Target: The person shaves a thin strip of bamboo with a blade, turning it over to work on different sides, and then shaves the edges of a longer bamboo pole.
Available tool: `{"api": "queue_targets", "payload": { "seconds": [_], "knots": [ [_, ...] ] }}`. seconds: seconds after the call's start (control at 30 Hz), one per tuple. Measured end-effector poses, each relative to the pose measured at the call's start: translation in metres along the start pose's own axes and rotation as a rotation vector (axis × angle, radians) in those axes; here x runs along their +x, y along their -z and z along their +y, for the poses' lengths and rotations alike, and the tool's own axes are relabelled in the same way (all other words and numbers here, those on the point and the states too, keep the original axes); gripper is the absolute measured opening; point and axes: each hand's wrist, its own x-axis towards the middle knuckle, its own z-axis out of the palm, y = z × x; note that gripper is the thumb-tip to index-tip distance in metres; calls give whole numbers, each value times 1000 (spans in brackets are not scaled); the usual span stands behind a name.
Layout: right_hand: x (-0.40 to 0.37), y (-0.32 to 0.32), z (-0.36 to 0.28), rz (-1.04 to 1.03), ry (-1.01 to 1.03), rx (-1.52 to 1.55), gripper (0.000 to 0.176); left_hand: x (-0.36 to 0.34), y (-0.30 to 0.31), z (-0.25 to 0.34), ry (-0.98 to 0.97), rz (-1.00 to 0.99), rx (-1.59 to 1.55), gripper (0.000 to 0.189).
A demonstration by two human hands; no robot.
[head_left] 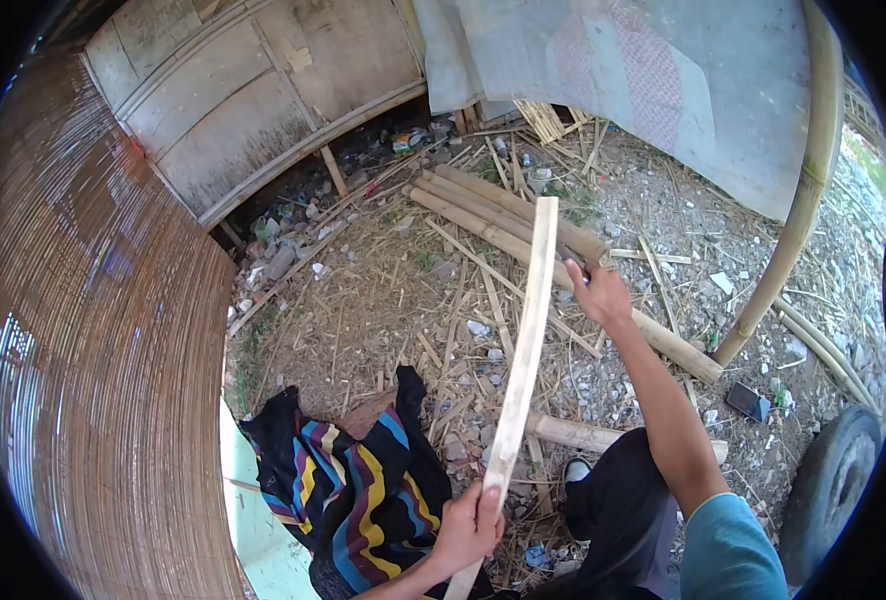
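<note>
My left hand [469, 530] is closed around the lower part of a long, pale split bamboo strip [525, 370]. The strip rises away from me, slightly bowed, to a free upper end. My right hand [601, 296] is beyond it, on the right, with its fingers curled and thumb extended beside the ends of some bamboo poles [508, 204]. Something dark shows at its fingers, but I cannot make out what it holds. Below my left hand's side lies a black cloth with coloured wavy stripes [368, 500].
Bamboo scraps and stones litter the ground. A short bamboo piece [578, 434] lies by my shoe [576, 470]. At right are a phone-like dark object [748, 403], a tyre [831, 490] and an upright bamboo post [785, 250]. A slatted screen [103, 360] stands left.
</note>
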Motion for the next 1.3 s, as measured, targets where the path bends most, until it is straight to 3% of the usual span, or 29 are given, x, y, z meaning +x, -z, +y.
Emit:
{"api": "queue_targets", "payload": {
  "seconds": [0.23, 0.4, 0.57, 0.73, 0.9, 1.07, 1.3],
  "knots": [
    [-27, 8, -15, 27, 158, 201, 63, 24, 28, -20, -1, 124, -59, 28],
    [-74, 10, -58, -348, 663, 85, 49, 29, 29, -17, -5, 129, -96, 27],
    [-123, 0, -77, -431, 954, -79, 59, 31, 35, -14, 2, 162, -173, 27],
    [-136, -9, -77, -468, 950, -152, 76, 29, 37, -18, 6, 214, -127, 27],
    [-138, -10, -79, -511, 946, -177, 74, 25, 33, -15, 1, 240, -175, 25],
    [-86, -10, -66, -283, 644, -210, 72, 17, 27, -7, 27, 187, -81, 25],
    [-99, -21, -64, -329, 712, -188, 72, 29, 34, -22, 18, 215, -82, 24]
  ]
}}
